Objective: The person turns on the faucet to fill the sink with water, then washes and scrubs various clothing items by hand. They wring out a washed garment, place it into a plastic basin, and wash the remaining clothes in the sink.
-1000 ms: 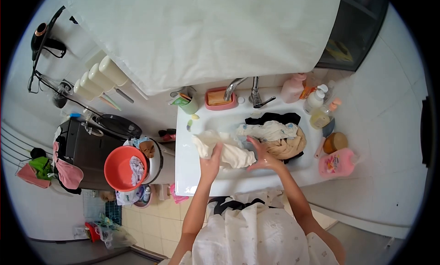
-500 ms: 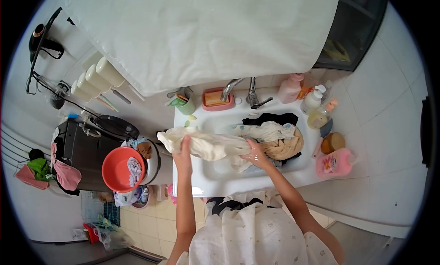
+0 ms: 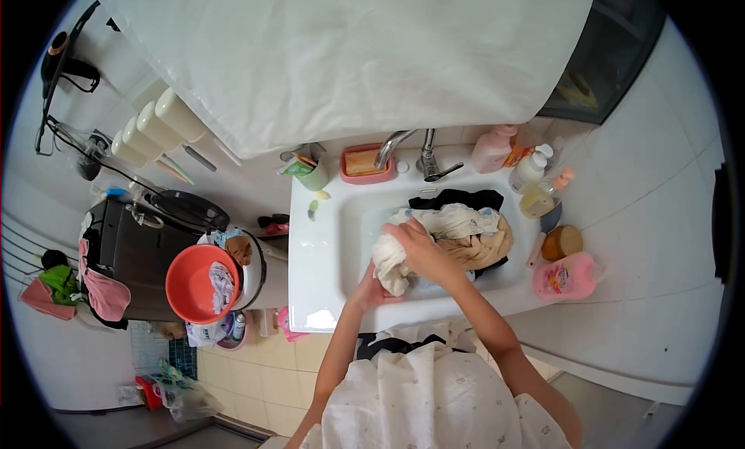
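A bunched white cloth (image 3: pixel 390 264) is between my two hands over the left part of the white sink (image 3: pixel 316 282). My left hand (image 3: pixel 371 290) holds its lower left side, fingers partly hidden by the fabric. From above, my right hand (image 3: pixel 420 249) grips the cloth with bent fingers. Right beside it in the basin lie a white patterned garment (image 3: pixel 459 221), a beige garment (image 3: pixel 485 249) and a black one (image 3: pixel 466 198), all wet-looking. Some water shows under the clothes.
Behind the basin are a chrome faucet (image 3: pixel 428 162), a pink soap dish (image 3: pixel 367 165) and a green cup (image 3: pixel 313 177). Several bottles and a pink jug (image 3: pixel 564 277) line the right side. A red basin (image 3: pixel 199 284) with a lilac cloth stands at the left.
The white cloth, stretched out leftward half a second ago, is now bunched up further right. My left hand has moved right and down, and my right hand has come over the cloth.
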Demonstrator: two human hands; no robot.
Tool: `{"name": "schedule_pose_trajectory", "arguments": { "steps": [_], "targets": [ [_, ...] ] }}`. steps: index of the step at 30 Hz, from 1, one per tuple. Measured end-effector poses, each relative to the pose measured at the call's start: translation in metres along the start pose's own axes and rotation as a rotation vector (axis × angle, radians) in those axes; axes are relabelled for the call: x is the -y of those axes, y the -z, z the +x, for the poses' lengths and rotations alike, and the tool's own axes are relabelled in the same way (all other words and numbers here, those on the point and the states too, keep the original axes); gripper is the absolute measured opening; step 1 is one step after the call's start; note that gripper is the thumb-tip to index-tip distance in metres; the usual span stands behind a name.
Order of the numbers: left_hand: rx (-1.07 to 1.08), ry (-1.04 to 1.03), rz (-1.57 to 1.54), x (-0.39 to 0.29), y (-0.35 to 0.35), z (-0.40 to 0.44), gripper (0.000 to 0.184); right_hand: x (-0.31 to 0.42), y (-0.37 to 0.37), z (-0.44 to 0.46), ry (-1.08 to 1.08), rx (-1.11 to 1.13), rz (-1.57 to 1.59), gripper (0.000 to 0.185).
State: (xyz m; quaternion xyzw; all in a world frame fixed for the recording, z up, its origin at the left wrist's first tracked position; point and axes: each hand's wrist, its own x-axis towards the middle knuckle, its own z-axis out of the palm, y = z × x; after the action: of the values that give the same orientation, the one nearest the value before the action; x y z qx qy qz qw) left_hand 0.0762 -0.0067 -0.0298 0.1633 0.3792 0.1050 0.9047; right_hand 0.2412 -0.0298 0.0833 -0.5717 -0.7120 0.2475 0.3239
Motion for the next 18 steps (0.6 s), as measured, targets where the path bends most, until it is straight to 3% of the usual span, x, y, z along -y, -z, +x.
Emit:
{"name": "schedule_pose_trajectory", "arguments": {
  "steps": [1, 3, 6, 8, 10, 11, 13, 14, 16, 17, 18],
  "targets": [
    [0.006, 0.001, -0.003, 0.002, -0.008, -0.002, 0.061, -0.002, -0.007, 0.000, 0.085, -0.021, -0.121, 0.053],
    [0.347, -0.086, -0.258, 0.009, -0.016, -0.002, 0.060, -0.005, -0.028, -0.002, 0.255, -0.124, -0.289, 0.052],
    [0.457, -0.167, -0.471, 0.013, -0.019, 0.012, 0.058, 0.000, -0.059, -0.014, 0.320, -0.207, -0.270, 0.046],
    [0.563, -0.256, -0.676, 0.010, -0.018, 0.025, 0.056, -0.003, -0.079, -0.024, 0.306, -0.250, -0.252, 0.042],
    [0.669, -0.349, -0.879, 0.007, -0.013, 0.036, 0.053, -0.001, -0.089, -0.032, 0.108, -0.388, 0.025, 0.041],
    [0.666, -0.353, -0.885, 0.006, -0.008, 0.040, 0.053, 0.004, -0.090, -0.036, 0.108, -0.381, 0.027, 0.041],
    [0.341, -0.502, -0.871, 0.002, 0.002, 0.046, 0.045, 0.013, -0.088, -0.043, -0.394, -0.390, 0.605, 0.045],
    [0.342, -0.502, -0.873, 0.003, 0.003, 0.044, 0.045, 0.004, -0.095, -0.045, -0.395, -0.389, 0.604, 0.045],
    [0.493, -0.628, -0.734, 0.006, 0.004, 0.038, 0.044, -0.021, -0.107, -0.049, -0.271, -0.536, 0.887, 0.056],
    [0.296, -0.635, -0.770, 0.003, 0.002, 0.040, 0.039, -0.027, -0.108, -0.055, -0.310, -0.507, 0.862, 0.063],
    [0.296, -0.634, -0.769, 0.001, 0.000, 0.040, 0.039, -0.033, -0.110, -0.059, -0.310, -0.508, 0.862, 0.063]
  ]
}}
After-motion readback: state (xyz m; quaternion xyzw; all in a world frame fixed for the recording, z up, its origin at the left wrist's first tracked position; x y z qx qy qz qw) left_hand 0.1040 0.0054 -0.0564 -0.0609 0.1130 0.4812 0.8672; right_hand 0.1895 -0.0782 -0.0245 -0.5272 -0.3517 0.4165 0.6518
